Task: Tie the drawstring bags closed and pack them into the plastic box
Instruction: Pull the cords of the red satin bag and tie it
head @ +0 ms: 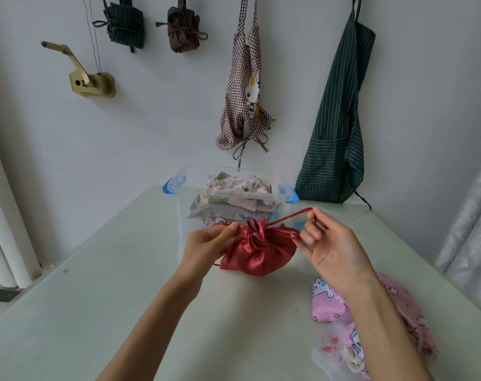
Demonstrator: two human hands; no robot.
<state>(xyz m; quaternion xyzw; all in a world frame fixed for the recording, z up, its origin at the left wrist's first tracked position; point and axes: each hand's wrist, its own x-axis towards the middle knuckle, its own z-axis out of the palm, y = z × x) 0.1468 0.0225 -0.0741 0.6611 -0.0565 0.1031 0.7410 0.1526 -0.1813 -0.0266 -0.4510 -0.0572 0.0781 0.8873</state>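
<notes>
— One bag is being worked on: the red drawstring bag (pixel 257 250), lying on the table (pixel 124 284) just in front of the plastic box (pixel 234 192), its mouth already gathered into pleats.

— How is it held?

— The bag's gathered neck is pinched on its left side by the thumb and fingers of the left hand (pixel 206 244). A loop of the red drawstring (pixel 291 215) is pinched at the fingertips of the right hand (pixel 330 246) and drawn taut, up and to the right; the remaining fingers are loosely curled.

— Which step is judged to be in hand?

— The cinching, it appears; no knot can be made out. A knot would be called for next, then a short lift forward over the box's near rim.

— Is room left in the box?

— Folded patterned bags (pixel 239 185) are stacked to about the rim on the right; the left part looks open, though depth cannot be told through the clear wall.

— And around the hands?

— Bare tabletop is seen to the left. The pink patterned bags (pixel 330 306) lie near the right forearm, close to the table's right edge, so a wide sweep there could brush them.
</notes>
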